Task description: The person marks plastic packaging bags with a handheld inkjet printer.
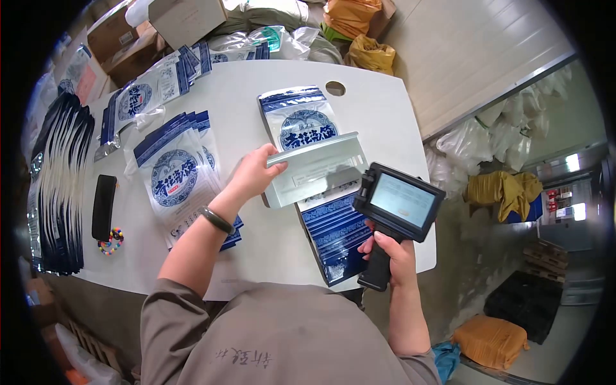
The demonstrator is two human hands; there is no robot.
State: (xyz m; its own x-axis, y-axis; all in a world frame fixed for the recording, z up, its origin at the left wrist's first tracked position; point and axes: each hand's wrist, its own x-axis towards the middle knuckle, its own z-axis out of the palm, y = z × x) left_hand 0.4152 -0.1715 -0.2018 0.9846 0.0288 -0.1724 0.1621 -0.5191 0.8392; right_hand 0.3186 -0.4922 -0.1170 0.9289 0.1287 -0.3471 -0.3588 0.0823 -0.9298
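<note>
My left hand (pixel 258 172) grips the left end of a grey metal tray-like plate (pixel 317 168), its fingers closed on the edge. The plate lies across a stack of blue and white printed bags (pixel 337 240) on the white table. In my right hand (pixel 393 251) is the black handle of a handheld device (pixel 402 202) with a lit screen, held over the right side of the stack. The plate hides the middle of the bags. Left of my left hand lies another pile of printed bags (pixel 174 173).
On the white table (pixel 250 269) are a long row of bags (pixel 58 186), a black case (pixel 104 206), a beaded bracelet (pixel 111 241) and more bags (pixel 144 93) at the back left. Boxes (pixel 186 20) and sacks stand behind. The table has a round hole (pixel 335 88).
</note>
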